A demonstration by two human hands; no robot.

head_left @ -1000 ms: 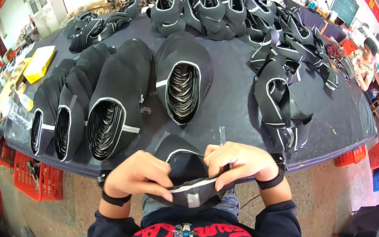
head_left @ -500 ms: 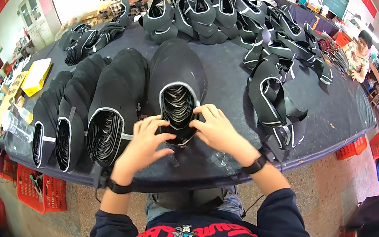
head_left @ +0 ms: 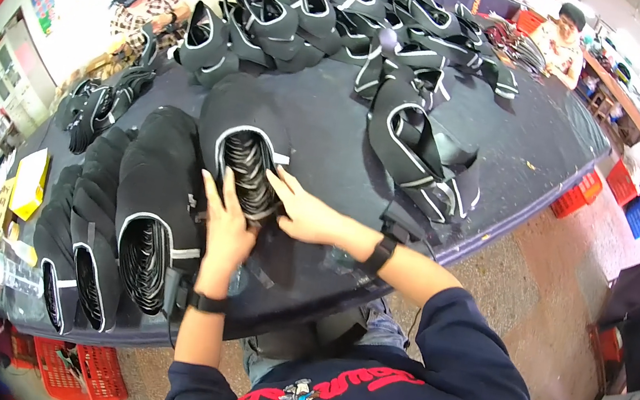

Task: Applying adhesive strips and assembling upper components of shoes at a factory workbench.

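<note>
A nested stack of black fabric sleeves with light grey piping lies in front of me, its open end towards me and many layers showing inside. Along the left rim of that opening lies my left hand, fingers stretched out and slightly apart. My right hand rests against the right rim, fingers extended, the fingertips touching the fabric edge. The undersides of both hands are hidden. To the left stands a larger nested stack, with two slimmer stacks beside it.
Loose black piped pieces lie to the right, and a big heap fills the far side. A yellow box sits at the left edge. Red crates stand below the table. Two people work across it.
The view has swung so the table sits further left and lower. Both hands have shifted from bent fingers on the opening's lower rim to straighter fingers along its sides.
</note>
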